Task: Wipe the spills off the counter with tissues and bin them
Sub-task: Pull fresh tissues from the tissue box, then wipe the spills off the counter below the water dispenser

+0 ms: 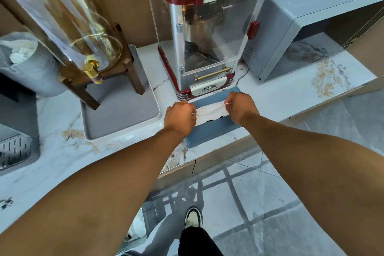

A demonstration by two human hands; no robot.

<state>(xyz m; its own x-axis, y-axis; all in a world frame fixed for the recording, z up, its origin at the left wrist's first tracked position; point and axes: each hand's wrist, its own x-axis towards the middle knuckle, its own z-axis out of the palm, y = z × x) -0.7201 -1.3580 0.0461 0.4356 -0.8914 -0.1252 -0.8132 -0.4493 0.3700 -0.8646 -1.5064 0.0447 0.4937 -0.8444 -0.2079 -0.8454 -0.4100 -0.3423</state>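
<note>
A white tissue (211, 111) is stretched flat between my two hands, just above the slot of a blue tissue box (216, 129) on the marble counter (62, 158). My left hand (179, 117) pinches the tissue's left end and my right hand (241, 108) pinches its right end. A grey bin (39, 70) holding crumpled white tissues stands at the far left of the counter. Brownish marks (72, 134) lie on the counter left of the box, and I cannot tell spill from marble veining.
A red and silver popcorn machine (207, 33) stands right behind the box. A glass drink dispenser (87, 48) on a wooden stand sits on a grey tray (124, 114) to the left. A grey microwave (311, 33) is at the right. The counter edge runs just below the box.
</note>
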